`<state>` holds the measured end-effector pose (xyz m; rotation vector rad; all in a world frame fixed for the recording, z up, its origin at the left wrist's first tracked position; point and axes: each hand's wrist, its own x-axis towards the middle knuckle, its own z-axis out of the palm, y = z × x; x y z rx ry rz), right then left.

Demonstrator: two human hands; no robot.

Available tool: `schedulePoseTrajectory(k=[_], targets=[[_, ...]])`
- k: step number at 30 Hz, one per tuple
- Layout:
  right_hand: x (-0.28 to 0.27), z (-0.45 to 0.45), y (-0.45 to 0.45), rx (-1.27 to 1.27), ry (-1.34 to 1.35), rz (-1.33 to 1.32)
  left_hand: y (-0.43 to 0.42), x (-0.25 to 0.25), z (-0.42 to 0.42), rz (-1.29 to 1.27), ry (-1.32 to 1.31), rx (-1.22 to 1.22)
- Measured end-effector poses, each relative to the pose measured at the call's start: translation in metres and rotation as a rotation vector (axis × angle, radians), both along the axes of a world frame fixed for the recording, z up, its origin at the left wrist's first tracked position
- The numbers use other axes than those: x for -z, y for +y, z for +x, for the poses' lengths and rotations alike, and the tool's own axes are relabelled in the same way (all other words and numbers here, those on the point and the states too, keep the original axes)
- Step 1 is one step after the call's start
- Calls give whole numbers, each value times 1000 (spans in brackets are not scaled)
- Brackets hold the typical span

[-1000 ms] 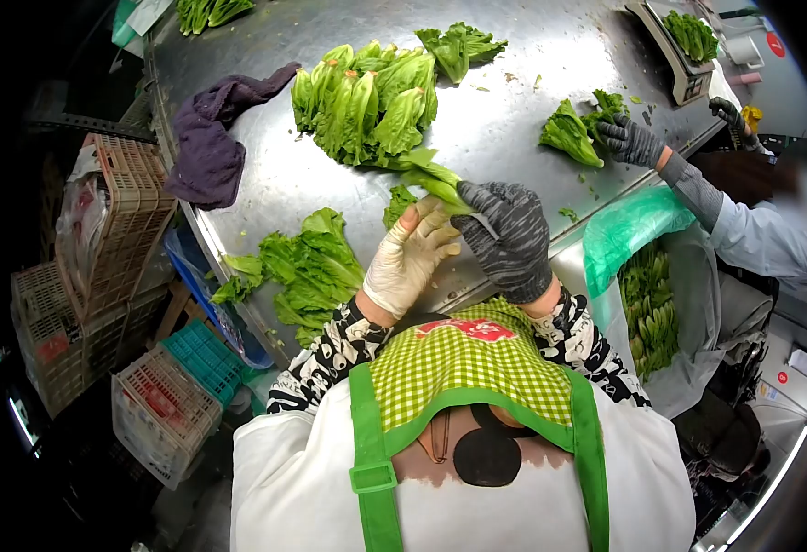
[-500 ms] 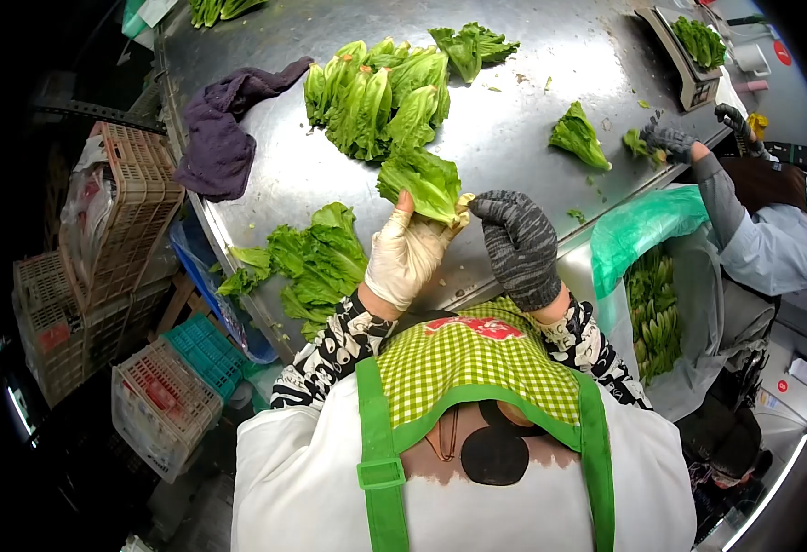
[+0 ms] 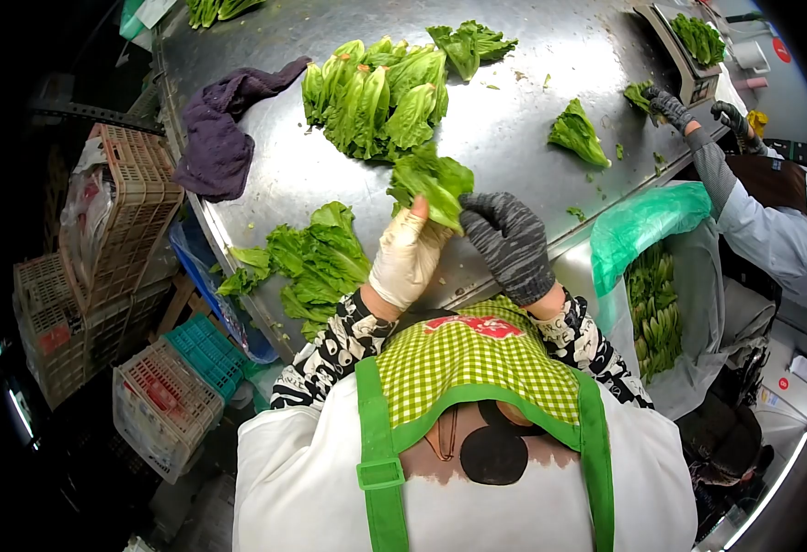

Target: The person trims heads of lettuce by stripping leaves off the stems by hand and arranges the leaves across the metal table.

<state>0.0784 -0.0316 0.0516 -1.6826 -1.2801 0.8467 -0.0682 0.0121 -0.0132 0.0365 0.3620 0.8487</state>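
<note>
My left hand (image 3: 406,258), in a pale thin glove, is closed round the base of a green lettuce head (image 3: 433,182) above the metal table (image 3: 514,120). My right hand (image 3: 511,244), in a dark grey knitted glove, has its fingers bent together at the right edge of that head; its fingertips are partly hidden, and what they pinch cannot be made out. Just beyond the hands lies a pile of lettuce heads (image 3: 376,97). Loose lettuce leaves (image 3: 319,262) rest on the table to the left of my left hand.
A purple cloth (image 3: 219,138) lies at the table's left. Lettuce (image 3: 578,135) sits at the right, near a co-worker's gloved hand (image 3: 670,109) and a scale (image 3: 688,78). A lined container (image 3: 653,313) of greens stands at my right, crates (image 3: 132,198) at my left.
My left hand has turned over with the lettuce, whose leafy part now lies farther right. My right hand has come in against its edge. The co-worker's hand has moved toward the scale with greens.
</note>
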Motion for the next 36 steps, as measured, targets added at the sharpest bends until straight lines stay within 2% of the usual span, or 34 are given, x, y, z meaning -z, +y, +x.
schedulePoseTrajectory(k=[2, 5, 8, 11, 14, 17, 18, 21, 22, 25, 26, 29, 34, 36], targets=[[-6, -1, 4, -78, -220, 34, -5, 15, -4, 8, 120, 20], [10, 7, 1, -90, -173, 13, -2, -20, 4, 222, 394, 73], [20, 10, -2, -117, -299, -1, -6, -20, 10, 225, 491, 18], [16, 0, -1, -10, -393, 96, -5, -15, 8, 8, 296, 60], [17, -4, 1, 202, 238, 4, -7, -3, 5, -195, 61, -13], [8, 12, 9, 332, 508, -47, 0, -12, 0, -191, -38, -98], [13, 19, 9, 344, 532, -73, 2, -13, -4, -178, -32, -114], [33, 24, 10, 161, 148, -95, 5, -15, -11, -113, -51, -123], [37, 21, 7, 101, -52, -80, 6, -18, -12, -86, -45, -102], [32, 15, 7, -61, 10, -24, 7, -24, -13, -20, 5, -65], [24, 12, 5, 9, 359, -165, 5, -18, -13, -8, 41, -67], [2, 6, 13, -106, 375, -317, -1, -11, -12, 6, 174, -43], [0, 11, 12, -129, 625, -459, -3, -6, -17, -60, 203, 15], [21, 11, 7, -256, 420, -111, -1, 3, -21, -76, 154, 71]])
